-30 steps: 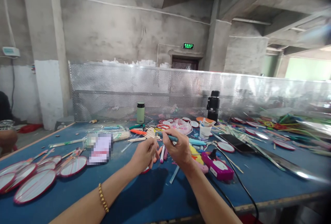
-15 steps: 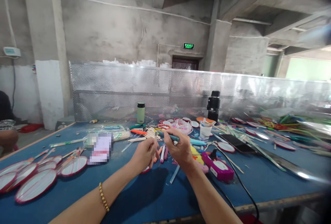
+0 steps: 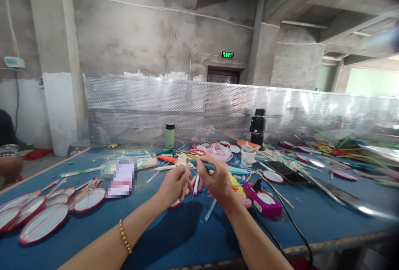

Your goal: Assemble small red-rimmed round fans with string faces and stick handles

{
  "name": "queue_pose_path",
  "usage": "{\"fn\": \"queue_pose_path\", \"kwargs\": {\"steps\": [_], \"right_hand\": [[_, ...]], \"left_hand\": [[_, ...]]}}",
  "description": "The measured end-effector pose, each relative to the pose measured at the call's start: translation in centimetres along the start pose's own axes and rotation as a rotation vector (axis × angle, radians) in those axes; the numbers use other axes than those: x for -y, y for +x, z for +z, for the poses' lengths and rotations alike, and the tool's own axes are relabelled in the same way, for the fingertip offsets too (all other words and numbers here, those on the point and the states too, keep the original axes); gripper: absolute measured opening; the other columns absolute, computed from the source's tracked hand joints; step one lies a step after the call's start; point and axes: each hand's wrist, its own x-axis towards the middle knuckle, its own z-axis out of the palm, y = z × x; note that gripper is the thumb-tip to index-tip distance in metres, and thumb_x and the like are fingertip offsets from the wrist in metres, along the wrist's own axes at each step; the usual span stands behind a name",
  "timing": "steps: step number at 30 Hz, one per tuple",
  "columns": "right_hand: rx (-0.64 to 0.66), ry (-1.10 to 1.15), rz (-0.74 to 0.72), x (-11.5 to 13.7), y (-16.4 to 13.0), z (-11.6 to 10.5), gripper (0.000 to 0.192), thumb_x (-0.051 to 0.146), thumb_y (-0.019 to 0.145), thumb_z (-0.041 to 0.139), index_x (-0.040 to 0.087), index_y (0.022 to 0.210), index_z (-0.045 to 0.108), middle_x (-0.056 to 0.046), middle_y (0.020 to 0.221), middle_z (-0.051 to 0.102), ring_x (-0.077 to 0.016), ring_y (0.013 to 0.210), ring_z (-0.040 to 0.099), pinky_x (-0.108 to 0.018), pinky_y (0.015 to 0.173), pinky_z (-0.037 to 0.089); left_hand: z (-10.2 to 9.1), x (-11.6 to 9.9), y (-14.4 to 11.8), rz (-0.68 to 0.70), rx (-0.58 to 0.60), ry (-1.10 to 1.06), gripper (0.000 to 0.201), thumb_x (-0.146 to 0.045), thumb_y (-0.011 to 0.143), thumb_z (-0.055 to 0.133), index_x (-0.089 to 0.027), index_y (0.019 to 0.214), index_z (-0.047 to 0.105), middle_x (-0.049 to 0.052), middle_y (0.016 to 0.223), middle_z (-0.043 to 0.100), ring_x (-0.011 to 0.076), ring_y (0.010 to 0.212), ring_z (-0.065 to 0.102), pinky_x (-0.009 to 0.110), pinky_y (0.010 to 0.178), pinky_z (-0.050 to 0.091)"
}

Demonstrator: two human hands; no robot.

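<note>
Teal pen (image 3: pixel 208 165), at frame centre above the blue table (image 3: pixel 174 241), pinched in my right hand (image 3: pixel 215 179); my left hand (image 3: pixel 174 184) grips a thin stick (image 3: pixel 186 169) upright. Compared with a second earlier, both grips unchanged: work continues in place.

Bare concrete walls (image 3: pixel 140 33) and beams, perforated metal screen (image 3: pixel 199 110) behind blue table (image 3: pixel 174 241), green exit sign (image 3: pixel 227 55) over door.

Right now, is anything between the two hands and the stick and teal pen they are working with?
No. The left hand already pinches the thin stick, and the right hand grips the teal pen. Both are lifted above the clutter on the blue table.
</note>
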Motion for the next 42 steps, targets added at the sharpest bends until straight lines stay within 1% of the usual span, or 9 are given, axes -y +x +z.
{"fn": "queue_pose_path", "kwargs": {"steps": [7, 12, 19, 26, 32, 37, 42], "right_hand": [[0.011, -0.018, 0.009, 0.09, 0.03, -0.07, 0.016, 0.019, 0.085, 0.052, 0.018, 0.073, 0.062, -0.002, 0.066, 0.064, -0.0123, 0.059, 0.057, -0.024, 0.061, 0.046], [0.019, -0.020, 0.011, -0.06, -0.06, 0.02, 0.015, 0.019, 0.084, 0.052, 0.018, 0.073, 0.063, -0.002, 0.067, 0.065, -0.0131, 0.060, 0.058, -0.024, 0.063, 0.047], [0.021, 0.003, 0.018, 0.02, -0.08, 0.00, 0.015, 0.018, 0.084, 0.053, 0.018, 0.073, 0.063, -0.002, 0.067, 0.064, -0.0125, 0.059, 0.058, -0.024, 0.062, 0.047], [0.023, 0.016, 0.013, 0.10, -0.07, -0.01, 0.014, 0.017, 0.083, 0.052, 0.018, 0.074, 0.063, -0.002, 0.067, 0.065, -0.0130, 0.060, 0.059, -0.024, 0.063, 0.047], [0.056, 0.021, 0.018, 0.14, -0.05, -0.05, 0.015, 0.017, 0.083, 0.051, 0.018, 0.073, 0.063, -0.002, 0.068, 0.065, -0.0132, 0.061, 0.059, -0.024, 0.063, 0.047], [0.038, 0.031, 0.016, -0.08, -0.17, 0.09, 0.014, 0.016, 0.083, 0.052, 0.018, 0.074, 0.063, -0.002, 0.069, 0.065, -0.0131, 0.062, 0.060, -0.024, 0.064, 0.048], [0.055, 0.029, 0.015, -0.20, -0.24, 0.12, 0.014, 0.016, 0.083, 0.052, 0.018, 0.075, 0.063, -0.002, 0.070, 0.065, -0.0127, 0.062, 0.059, -0.024, 0.064, 0.047]], "left_hand": [[0.05, 0.18, 0.09, -0.001, -0.010, -0.014, 0.025, -0.042, 0.088, 0.042, -0.019, 0.082, 0.047, -0.002, 0.056, 0.063, 0.0071, 0.028, 0.046, 0.017, 0.033, 0.028], [0.09, -0.04, 0.03, 0.004, -0.021, -0.018, 0.022, -0.039, 0.088, 0.043, -0.018, 0.080, 0.046, -0.001, 0.056, 0.064, 0.0064, 0.028, 0.046, 0.017, 0.033, 0.030], [0.02, -0.15, 0.02, -0.004, -0.016, -0.020, 0.025, -0.042, 0.087, 0.044, -0.018, 0.079, 0.046, -0.003, 0.054, 0.062, 0.0060, 0.027, 0.044, 0.016, 0.030, 0.026], [0.00, -0.24, -0.02, -0.006, -0.021, -0.012, 0.026, -0.042, 0.087, 0.043, -0.019, 0.077, 0.046, -0.003, 0.053, 0.061, 0.0066, 0.027, 0.044, 0.017, 0.031, 0.027], [-0.03, -0.14, 0.05, -0.002, -0.011, -0.008, 0.025, -0.042, 0.088, 0.042, -0.019, 0.078, 0.045, -0.003, 0.053, 0.061, 0.0067, 0.027, 0.043, 0.017, 0.031, 0.027], [-0.04, -0.36, 0.02, -0.011, -0.014, 0.004, 0.026, -0.043, 0.087, 0.043, -0.019, 0.076, 0.045, -0.003, 0.052, 0.060, 0.0064, 0.026, 0.042, 0.017, 0.031, 0.026], [-0.01, -0.39, 0.01, -0.007, -0.009, -0.005, 0.028, -0.044, 0.087, 0.043, -0.019, 0.075, 0.044, -0.003, 0.052, 0.060, 0.0064, 0.027, 0.043, 0.017, 0.031, 0.027]]}}
